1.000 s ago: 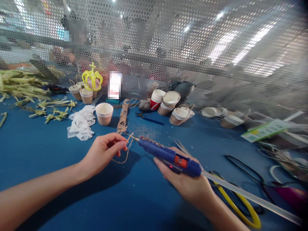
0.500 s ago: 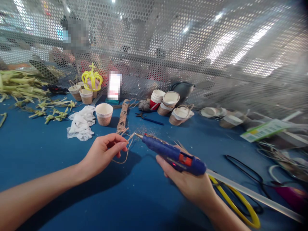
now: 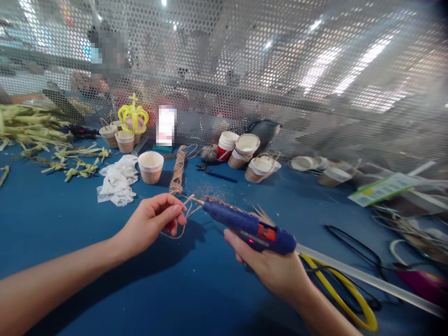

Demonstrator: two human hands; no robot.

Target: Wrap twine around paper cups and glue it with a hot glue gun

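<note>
Our left hand (image 3: pixel 152 223) pinches the twine (image 3: pixel 189 201) and our right hand (image 3: pixel 275 270) grips the glue gun (image 3: pixel 245 225), nozzle (image 3: pixel 198 201) close by the twine's tip between them, so we seem to be gluing, which next calls for steadiness.

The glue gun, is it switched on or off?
Apparently on: a small red light glows on the side of the glue gun.

My left forearm (image 3: pixel 63 280) slants over the worktop (image 3: pixel 189 298) toward its far edge, wrist (image 3: pixel 119 245) nearly straight; I have the left hand (image 3: pixel 149 221) pinched, thumb to forefinger. My right forearm (image 3: pixel 322 310) angles inward, the right hand (image 3: pixel 271 270) wrapped in a grip, thumb pointing forward, its fingers mostly hidden.
</note>
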